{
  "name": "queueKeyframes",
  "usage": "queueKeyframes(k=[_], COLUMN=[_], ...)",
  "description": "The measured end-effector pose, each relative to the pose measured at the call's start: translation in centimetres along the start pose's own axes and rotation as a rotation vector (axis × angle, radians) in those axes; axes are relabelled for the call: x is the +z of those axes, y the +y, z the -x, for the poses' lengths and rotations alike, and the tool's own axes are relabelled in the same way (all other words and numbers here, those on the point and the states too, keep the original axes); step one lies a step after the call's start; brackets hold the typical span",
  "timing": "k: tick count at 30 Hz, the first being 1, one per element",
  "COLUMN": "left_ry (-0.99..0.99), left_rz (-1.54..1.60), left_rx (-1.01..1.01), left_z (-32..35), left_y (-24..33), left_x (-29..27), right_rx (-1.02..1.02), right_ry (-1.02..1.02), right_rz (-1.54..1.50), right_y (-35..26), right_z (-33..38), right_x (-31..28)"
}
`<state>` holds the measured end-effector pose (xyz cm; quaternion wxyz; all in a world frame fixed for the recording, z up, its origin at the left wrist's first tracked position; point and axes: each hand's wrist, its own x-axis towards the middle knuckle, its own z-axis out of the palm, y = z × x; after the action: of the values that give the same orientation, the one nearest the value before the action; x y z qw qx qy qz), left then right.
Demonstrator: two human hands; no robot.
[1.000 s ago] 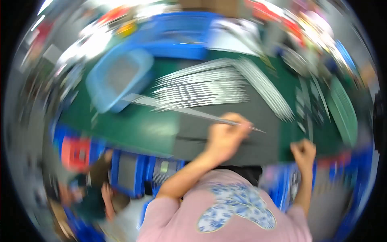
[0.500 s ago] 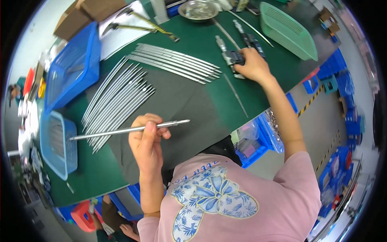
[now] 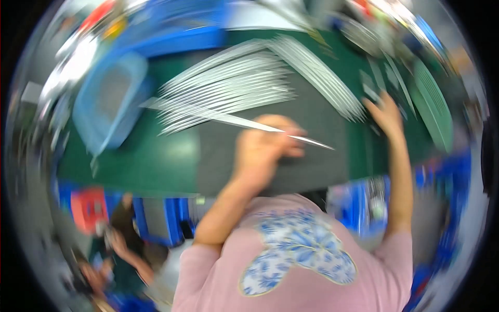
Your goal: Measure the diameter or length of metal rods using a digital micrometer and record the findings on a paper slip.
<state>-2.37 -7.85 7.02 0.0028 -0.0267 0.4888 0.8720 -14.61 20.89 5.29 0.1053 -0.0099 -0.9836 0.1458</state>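
My left hand [image 3: 267,148] is closed around a thin metal rod [image 3: 236,120] over the dark mat [image 3: 319,169]. The rod slants from upper left to lower right, one end sticking out past my fingers. My right hand [image 3: 387,117] reaches to the right side of the table, at a micrometer [image 3: 370,86]. Thumb and fingers look apart there, but blur hides whether they grip it. A fan of several metal rods [image 3: 228,86] lies beyond my left hand. Another slanting row of rods [image 3: 319,78] lies to its right.
A light blue basket [image 3: 82,112] and a larger blue bin [image 3: 179,42] stand on the left of the green table [image 3: 140,166]. A green basket [image 3: 435,106] is at far right, a metal bowl [image 3: 358,35] at the back. Another person [image 3: 125,249] is at lower left.
The whole view has turned, so the table now sits straighter and the picture is smeared. My left hand still holds the rod; my right hand stays by the micrometer.
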Motion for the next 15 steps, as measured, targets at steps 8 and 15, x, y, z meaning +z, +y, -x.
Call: queueKeyframes(k=[8,15], left_ry=[-0.168,-0.12], left_rz=[0.177,0.096], left_rx=[0.145,0.222], left_z=[-0.2,0.6], left_y=[-3.3,-2.2], left_x=[-1.3,-1.8], right_rx=[0.039,-0.111], right_ry=[-0.246,-0.679], right_rz=[-0.276,-0.622], right_y=[6.9,5.2], right_z=[-6.1,-12.1], right_x=[3.9,1.2])
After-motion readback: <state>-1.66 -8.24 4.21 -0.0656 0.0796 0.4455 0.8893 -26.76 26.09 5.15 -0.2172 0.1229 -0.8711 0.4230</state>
